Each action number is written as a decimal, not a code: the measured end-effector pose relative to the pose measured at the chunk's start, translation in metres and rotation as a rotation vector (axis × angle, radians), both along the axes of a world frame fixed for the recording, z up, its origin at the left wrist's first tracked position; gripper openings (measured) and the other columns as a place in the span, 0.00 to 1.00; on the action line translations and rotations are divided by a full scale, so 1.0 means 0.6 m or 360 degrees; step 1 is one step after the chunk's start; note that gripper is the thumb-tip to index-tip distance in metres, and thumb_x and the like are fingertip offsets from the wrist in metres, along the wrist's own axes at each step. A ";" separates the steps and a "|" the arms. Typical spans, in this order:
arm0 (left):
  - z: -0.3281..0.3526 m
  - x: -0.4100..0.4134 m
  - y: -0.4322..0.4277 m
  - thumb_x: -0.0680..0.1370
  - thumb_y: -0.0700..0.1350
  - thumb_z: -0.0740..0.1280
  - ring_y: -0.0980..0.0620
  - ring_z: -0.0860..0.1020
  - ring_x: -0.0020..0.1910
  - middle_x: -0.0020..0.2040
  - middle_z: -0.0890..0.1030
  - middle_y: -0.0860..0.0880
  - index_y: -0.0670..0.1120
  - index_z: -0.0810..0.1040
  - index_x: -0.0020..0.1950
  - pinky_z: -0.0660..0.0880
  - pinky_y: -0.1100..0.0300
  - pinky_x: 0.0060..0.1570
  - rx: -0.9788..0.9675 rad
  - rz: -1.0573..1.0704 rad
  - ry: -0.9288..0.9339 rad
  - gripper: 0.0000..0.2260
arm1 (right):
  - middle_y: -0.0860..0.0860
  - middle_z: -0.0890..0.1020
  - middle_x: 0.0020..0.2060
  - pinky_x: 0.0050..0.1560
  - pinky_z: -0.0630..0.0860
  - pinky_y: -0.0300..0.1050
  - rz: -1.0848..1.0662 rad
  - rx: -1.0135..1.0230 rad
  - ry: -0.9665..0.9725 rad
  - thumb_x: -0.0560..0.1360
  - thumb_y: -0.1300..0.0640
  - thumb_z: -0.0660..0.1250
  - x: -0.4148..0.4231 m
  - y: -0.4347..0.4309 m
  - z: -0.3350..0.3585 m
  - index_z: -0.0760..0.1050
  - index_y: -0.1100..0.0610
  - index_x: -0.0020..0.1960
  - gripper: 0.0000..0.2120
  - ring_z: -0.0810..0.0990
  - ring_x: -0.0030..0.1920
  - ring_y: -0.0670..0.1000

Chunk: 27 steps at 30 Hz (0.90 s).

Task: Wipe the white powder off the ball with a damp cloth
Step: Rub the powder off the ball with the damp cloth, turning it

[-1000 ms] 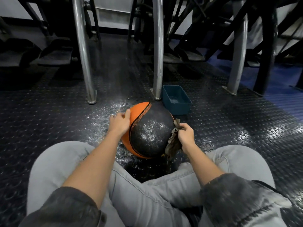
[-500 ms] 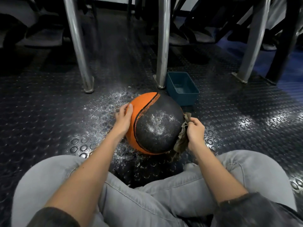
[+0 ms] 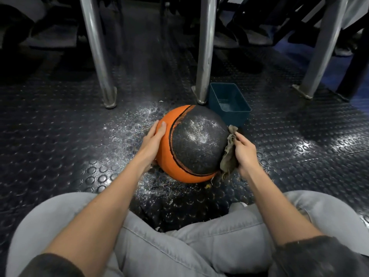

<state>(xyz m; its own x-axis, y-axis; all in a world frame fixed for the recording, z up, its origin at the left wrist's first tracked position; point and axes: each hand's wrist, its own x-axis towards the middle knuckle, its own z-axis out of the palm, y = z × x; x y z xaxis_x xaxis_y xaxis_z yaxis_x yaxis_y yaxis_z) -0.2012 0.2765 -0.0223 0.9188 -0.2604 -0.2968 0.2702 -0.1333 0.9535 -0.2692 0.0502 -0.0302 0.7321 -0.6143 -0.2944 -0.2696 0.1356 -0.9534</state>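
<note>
An orange and black ball [image 3: 191, 144] sits on the dark studded floor between my crossed legs. White powder speckles its black panel near the top. My left hand [image 3: 152, 141] lies flat against the ball's orange left side, fingers straight. My right hand [image 3: 244, 151] holds a crumpled grey-brown cloth [image 3: 228, 154] and presses it to the ball's right side. The ball's far and under sides are hidden.
A small teal tub [image 3: 229, 103] with water stands just behind the ball at right. Powder [image 3: 127, 132] is scattered on the floor left of the ball. Metal legs [image 3: 97, 56] [image 3: 205, 48] [image 3: 321, 47] rise behind. My grey-trousered knees frame the bottom.
The view has tipped down and closer. My left hand's fingers have spread flatter on the orange side. The cloth stays at the ball's right side, with my right hand slightly lower.
</note>
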 end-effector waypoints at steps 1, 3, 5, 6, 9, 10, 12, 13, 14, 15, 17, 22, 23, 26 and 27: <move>0.001 -0.001 0.004 0.69 0.73 0.57 0.44 0.64 0.72 0.76 0.62 0.51 0.63 0.56 0.75 0.63 0.41 0.66 0.0005 -0.0020 0.0025 0.36 | 0.49 0.78 0.60 0.64 0.72 0.49 0.0009 -0.0050 0.0004 0.80 0.60 0.58 -0.003 0.001 0.001 0.74 0.51 0.65 0.16 0.77 0.58 0.49; 0.004 -0.008 0.013 0.72 0.72 0.54 0.42 0.63 0.72 0.76 0.61 0.50 0.63 0.55 0.76 0.62 0.39 0.66 0.0057 -0.0019 0.0102 0.34 | 0.48 0.77 0.61 0.65 0.71 0.51 0.0023 -0.0188 0.0054 0.79 0.57 0.59 -0.013 0.005 0.001 0.74 0.49 0.65 0.15 0.76 0.60 0.50; 0.005 -0.013 0.021 0.75 0.69 0.51 0.39 0.65 0.71 0.75 0.63 0.48 0.60 0.55 0.77 0.64 0.35 0.64 0.0111 -0.0059 0.0197 0.31 | 0.46 0.79 0.60 0.65 0.70 0.53 0.0022 -0.0329 0.0150 0.76 0.50 0.61 -0.022 0.008 0.001 0.77 0.44 0.60 0.14 0.76 0.60 0.50; 0.010 -0.021 0.023 0.76 0.69 0.49 0.38 0.66 0.70 0.74 0.64 0.46 0.58 0.56 0.77 0.65 0.35 0.64 0.0153 -0.0110 0.0228 0.32 | 0.44 0.80 0.58 0.64 0.70 0.54 0.0026 -0.0386 0.0201 0.72 0.46 0.61 -0.028 0.009 0.001 0.78 0.40 0.56 0.14 0.76 0.60 0.50; 0.024 -0.036 0.029 0.76 0.70 0.48 0.35 0.67 0.69 0.74 0.65 0.43 0.57 0.56 0.76 0.68 0.32 0.60 0.0277 -0.0142 0.0308 0.32 | 0.42 0.81 0.55 0.64 0.70 0.56 0.0103 -0.0517 0.0253 0.65 0.40 0.56 -0.032 0.000 -0.009 0.77 0.33 0.52 0.18 0.77 0.58 0.50; 0.027 -0.038 0.031 0.76 0.70 0.48 0.34 0.66 0.69 0.74 0.64 0.42 0.57 0.56 0.76 0.68 0.31 0.60 0.0293 -0.0134 0.0345 0.32 | 0.42 0.81 0.55 0.63 0.70 0.56 0.0123 -0.0546 0.0275 0.65 0.40 0.56 -0.031 -0.005 -0.016 0.77 0.34 0.53 0.20 0.77 0.58 0.50; 0.037 -0.041 0.030 0.76 0.70 0.48 0.34 0.66 0.69 0.73 0.64 0.41 0.55 0.56 0.77 0.67 0.32 0.61 0.0300 -0.0131 0.0390 0.33 | 0.42 0.80 0.56 0.63 0.71 0.56 0.0168 -0.0596 0.0285 0.68 0.42 0.55 -0.032 0.005 -0.003 0.76 0.36 0.57 0.20 0.77 0.59 0.51; 0.038 -0.043 0.028 0.77 0.68 0.47 0.35 0.66 0.69 0.73 0.65 0.41 0.54 0.57 0.77 0.66 0.34 0.63 0.0300 -0.0126 0.0376 0.32 | 0.44 0.80 0.58 0.63 0.71 0.56 0.0198 -0.0620 0.0270 0.70 0.43 0.55 -0.034 0.015 0.008 0.75 0.38 0.59 0.20 0.76 0.59 0.51; 0.042 -0.046 0.024 0.79 0.66 0.47 0.37 0.66 0.70 0.73 0.65 0.41 0.52 0.58 0.76 0.65 0.37 0.65 0.0290 -0.0105 0.0329 0.30 | 0.45 0.79 0.60 0.64 0.70 0.56 0.0218 -0.0641 0.0239 0.73 0.46 0.55 -0.035 0.023 0.016 0.75 0.41 0.62 0.19 0.75 0.60 0.51; 0.039 -0.046 0.019 0.80 0.64 0.46 0.38 0.65 0.71 0.73 0.64 0.41 0.51 0.58 0.76 0.63 0.40 0.67 0.0292 -0.0049 0.0262 0.29 | 0.47 0.78 0.61 0.64 0.70 0.56 0.0231 -0.0649 0.0200 0.76 0.49 0.55 -0.036 0.029 0.020 0.74 0.44 0.64 0.18 0.75 0.61 0.51; 0.034 -0.043 0.009 0.80 0.64 0.49 0.40 0.59 0.74 0.76 0.57 0.42 0.52 0.56 0.77 0.58 0.41 0.71 0.0407 0.0136 0.0052 0.28 | 0.49 0.76 0.63 0.66 0.69 0.54 0.0238 -0.0626 0.0109 0.80 0.55 0.54 -0.035 0.036 0.023 0.73 0.48 0.66 0.17 0.73 0.63 0.51; 0.034 -0.041 -0.003 0.79 0.62 0.56 0.46 0.54 0.74 0.73 0.56 0.50 0.57 0.58 0.75 0.53 0.43 0.72 0.0552 0.0155 -0.0417 0.25 | 0.52 0.69 0.58 0.65 0.61 0.39 0.0235 -0.0756 0.0059 0.81 0.58 0.54 -0.032 0.050 0.022 0.72 0.50 0.67 0.16 0.70 0.56 0.49; 0.031 -0.038 -0.001 0.78 0.62 0.57 0.46 0.53 0.74 0.73 0.56 0.50 0.57 0.58 0.75 0.53 0.43 0.72 0.0513 0.0103 -0.0388 0.26 | 0.51 0.66 0.55 0.62 0.60 0.36 0.0222 -0.0840 0.0038 0.81 0.59 0.55 -0.035 0.055 0.023 0.71 0.52 0.67 0.16 0.69 0.56 0.50; 0.028 -0.026 0.007 0.76 0.64 0.61 0.46 0.53 0.73 0.71 0.56 0.52 0.58 0.58 0.74 0.53 0.42 0.72 0.0372 0.0045 -0.0295 0.29 | 0.49 0.68 0.52 0.54 0.60 0.32 0.0270 -0.1299 -0.0180 0.80 0.62 0.57 -0.049 0.090 0.034 0.73 0.55 0.66 0.16 0.68 0.56 0.52; 0.028 -0.024 0.008 0.75 0.65 0.61 0.46 0.53 0.73 0.70 0.56 0.52 0.59 0.58 0.74 0.54 0.42 0.72 0.0374 0.0041 -0.0298 0.30 | 0.47 0.71 0.53 0.51 0.60 0.30 0.0304 -0.1457 -0.0285 0.80 0.62 0.57 -0.050 0.102 0.035 0.74 0.54 0.65 0.16 0.67 0.54 0.51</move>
